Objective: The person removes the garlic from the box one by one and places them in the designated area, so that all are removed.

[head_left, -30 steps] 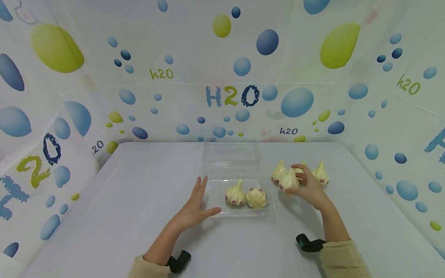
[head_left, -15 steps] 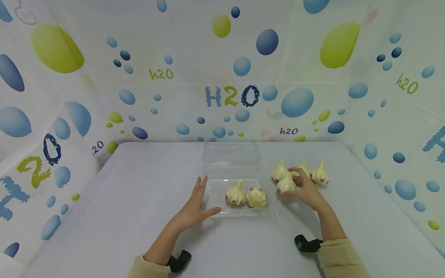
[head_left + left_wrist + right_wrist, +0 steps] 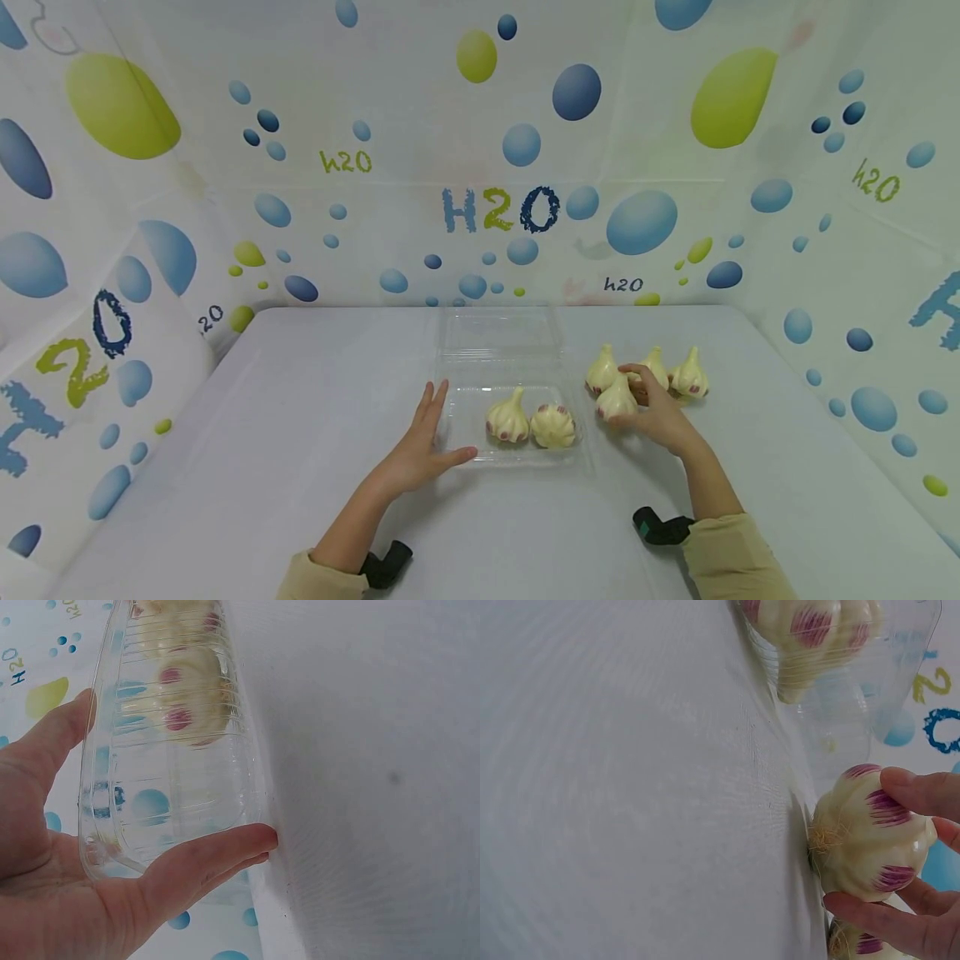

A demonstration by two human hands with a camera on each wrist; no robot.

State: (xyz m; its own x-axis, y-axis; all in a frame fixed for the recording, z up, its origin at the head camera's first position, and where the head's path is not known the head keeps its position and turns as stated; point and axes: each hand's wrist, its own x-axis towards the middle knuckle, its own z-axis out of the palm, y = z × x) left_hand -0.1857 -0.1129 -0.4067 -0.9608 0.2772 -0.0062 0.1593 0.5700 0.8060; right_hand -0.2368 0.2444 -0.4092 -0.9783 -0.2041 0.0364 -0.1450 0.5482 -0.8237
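White cloth (image 3: 225, 483) underlies a clear box (image 3: 465, 417); just right of it, the right hand (image 3: 662, 417) pinches a garlic bulb (image 3: 616, 402), stem up; at its left end, the left hand (image 3: 415, 454) spreads.

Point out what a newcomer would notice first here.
First, the bold "H2O" lettering and blue and green spots on the white sheet behind the table. Then the garlic bulb in the right hand, right of the open clear box. Two more bulbs sit inside, with the left hand at the box's left end.

Free tabletop (image 3: 300, 392) leftward, garlic bulbs (image 3: 657, 364) rightward
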